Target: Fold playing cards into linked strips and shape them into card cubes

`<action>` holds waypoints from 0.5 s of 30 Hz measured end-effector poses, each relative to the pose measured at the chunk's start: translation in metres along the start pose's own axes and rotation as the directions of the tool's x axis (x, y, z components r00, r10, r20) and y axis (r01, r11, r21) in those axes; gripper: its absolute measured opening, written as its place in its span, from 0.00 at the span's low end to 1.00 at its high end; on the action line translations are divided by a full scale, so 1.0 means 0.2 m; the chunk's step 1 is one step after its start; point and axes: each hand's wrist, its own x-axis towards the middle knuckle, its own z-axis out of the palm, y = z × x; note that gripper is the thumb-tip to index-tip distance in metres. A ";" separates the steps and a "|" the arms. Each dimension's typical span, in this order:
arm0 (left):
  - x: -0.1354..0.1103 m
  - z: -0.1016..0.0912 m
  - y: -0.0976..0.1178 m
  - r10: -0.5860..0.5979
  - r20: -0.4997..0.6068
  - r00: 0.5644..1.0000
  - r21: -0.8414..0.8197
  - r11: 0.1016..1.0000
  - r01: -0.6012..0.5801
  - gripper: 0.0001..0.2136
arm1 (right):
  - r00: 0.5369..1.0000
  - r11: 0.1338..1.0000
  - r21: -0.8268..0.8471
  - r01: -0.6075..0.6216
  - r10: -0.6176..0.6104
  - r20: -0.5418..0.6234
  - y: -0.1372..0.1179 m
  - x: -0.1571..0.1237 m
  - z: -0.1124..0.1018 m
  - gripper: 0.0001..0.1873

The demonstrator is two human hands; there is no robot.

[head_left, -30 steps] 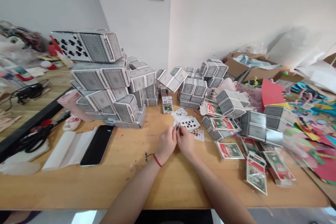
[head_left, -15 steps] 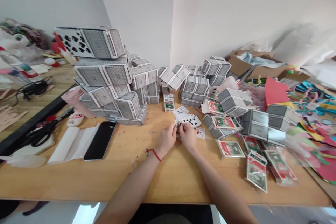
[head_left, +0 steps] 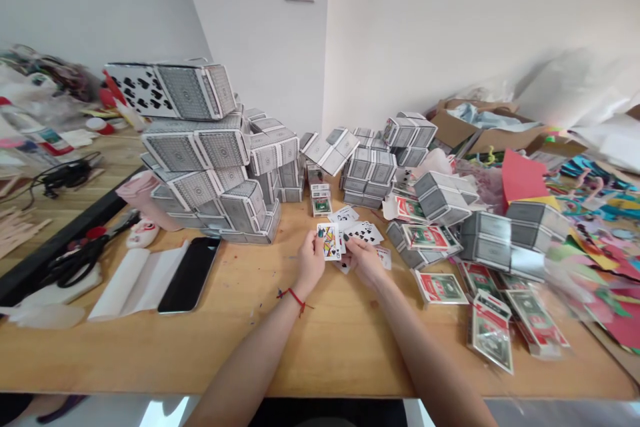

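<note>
My left hand (head_left: 310, 262) holds up a small stack of playing cards (head_left: 330, 241), a face card facing me. A red string circles that wrist. My right hand (head_left: 365, 258) is closed beside it, fingers touching the right edge of the held cards. Just beyond the hands, loose face-up cards (head_left: 361, 231) lie spread on the wooden table (head_left: 240, 340). A small deck box (head_left: 321, 203) stands a little farther back.
A tall pile of boxes built from grey-backed cards (head_left: 200, 153) rises at left, more such boxes (head_left: 370, 167) at centre and right. A black phone (head_left: 191, 273), white paper (head_left: 135, 279) and scissors (head_left: 75, 261) lie at left. Red-green deck packs (head_left: 493, 330) and coloured paper scraps (head_left: 600, 247) crowd the right.
The hands were together low over the loose cards; now my left hand has lifted and turned a few cards so a face card shows toward me.
</note>
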 end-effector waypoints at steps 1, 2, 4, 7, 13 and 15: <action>0.01 0.00 0.00 -0.014 0.003 1.000 -0.053 0.998 0.015 0.06 | 0.997 0.993 0.100 -0.060 0.055 0.057 0.00 0.00 0.00 0.11; 0.01 -0.01 -0.01 -0.020 0.006 1.000 -0.090 0.996 0.020 0.06 | 0.992 0.982 0.157 -0.102 0.088 0.090 0.01 -0.01 0.00 0.11; 0.00 -0.01 -0.02 -0.007 0.013 1.000 -0.110 0.994 0.009 0.05 | 0.993 0.982 0.158 -0.107 0.097 0.068 0.03 -0.01 0.02 0.11; -0.02 -0.01 -0.01 0.027 0.027 0.999 -0.075 0.997 -0.024 0.06 | 0.999 0.998 0.051 -0.021 0.023 -0.045 0.07 -0.01 0.03 0.10; -0.02 -0.01 0.03 0.014 0.081 0.997 -0.147 0.989 -0.002 0.07 | 0.966 0.985 -0.137 0.102 -0.131 -0.221 0.10 0.02 0.02 0.10; -0.01 -0.01 0.04 -0.039 0.139 0.989 -0.292 0.953 0.079 0.07 | 0.959 0.972 -0.195 0.128 -0.171 -0.224 0.09 0.02 0.03 0.09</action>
